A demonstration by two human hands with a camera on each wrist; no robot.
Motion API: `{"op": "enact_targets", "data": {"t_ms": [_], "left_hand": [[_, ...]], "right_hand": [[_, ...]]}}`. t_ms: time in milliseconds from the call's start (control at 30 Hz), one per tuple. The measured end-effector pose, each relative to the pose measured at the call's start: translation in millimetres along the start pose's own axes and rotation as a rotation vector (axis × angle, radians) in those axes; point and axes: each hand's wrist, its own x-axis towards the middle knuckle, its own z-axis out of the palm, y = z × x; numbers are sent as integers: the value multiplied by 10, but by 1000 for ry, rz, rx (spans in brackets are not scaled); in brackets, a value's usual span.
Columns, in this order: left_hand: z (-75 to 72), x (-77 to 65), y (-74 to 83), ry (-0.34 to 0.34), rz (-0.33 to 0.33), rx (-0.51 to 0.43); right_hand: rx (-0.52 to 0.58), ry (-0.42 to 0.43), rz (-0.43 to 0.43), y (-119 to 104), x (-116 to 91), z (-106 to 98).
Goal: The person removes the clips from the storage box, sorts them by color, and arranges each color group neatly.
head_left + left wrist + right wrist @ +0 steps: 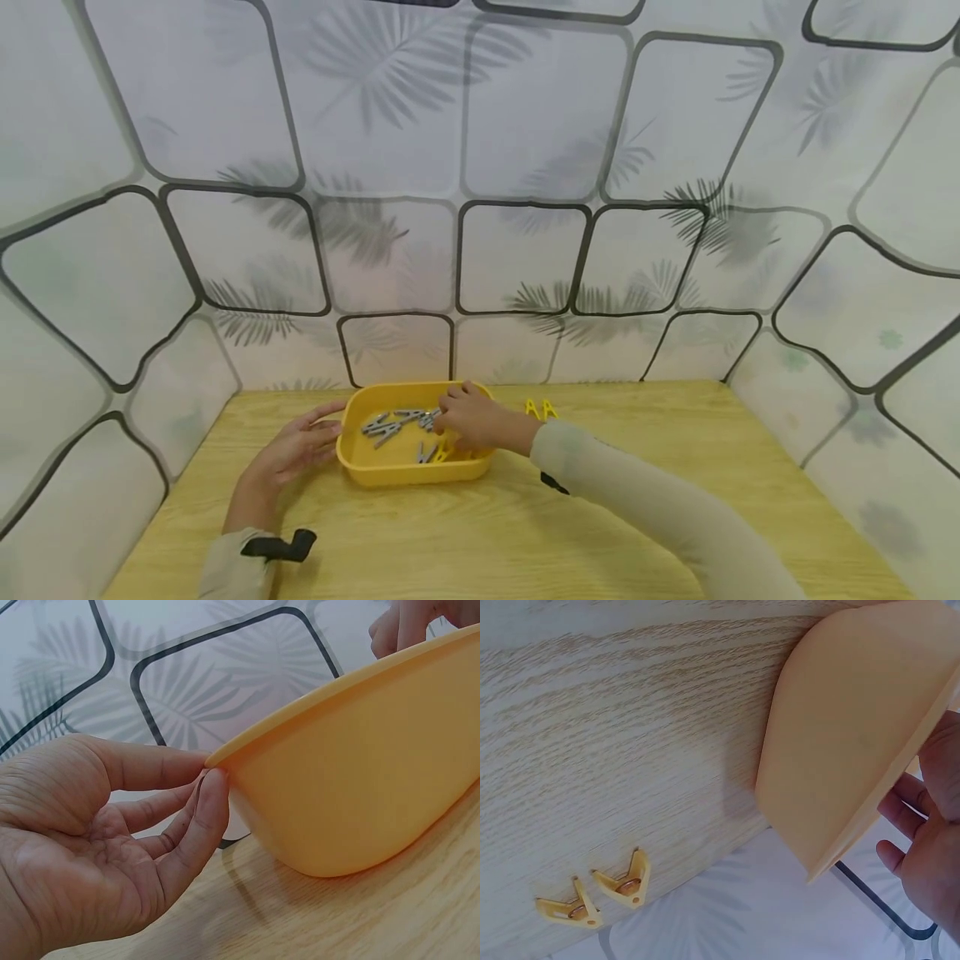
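A yellow plastic basin stands on the table with several grey clips and some yellow clips inside. My left hand is at the basin's left end. Seen from the left wrist, that hand pinches the rim with its fingertips. My right hand reaches over the right side into the basin, low among the clips. In the right wrist view the basin wall partly hides the right hand, and I cannot tell whether its fingertips hold a clip.
Two yellow clips stand on the wooden table to the right of the basin, near the back edge. Behind the table hangs a pale patterned curtain, which also closes in both sides.
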Motion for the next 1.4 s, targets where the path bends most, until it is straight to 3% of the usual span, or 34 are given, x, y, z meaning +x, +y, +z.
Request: {"op": "enact_targets", "data": {"t_ms": [300, 533, 767, 1067, 1400], "left_hand": [[3, 23, -13, 29, -15, 23], [5, 10, -4, -8, 1, 4], [31, 7, 20, 23, -17, 14], [17, 11, 16, 28, -9, 17], [-15, 9, -13, 23, -7, 24]], "right_hand": [[20, -20, 2, 14, 15, 48], [15, -13, 5, 0, 6, 129], [25, 0, 3, 2, -7, 187], [12, -41, 27, 35, 4, 94], [180, 30, 82, 101, -100, 4]]}}
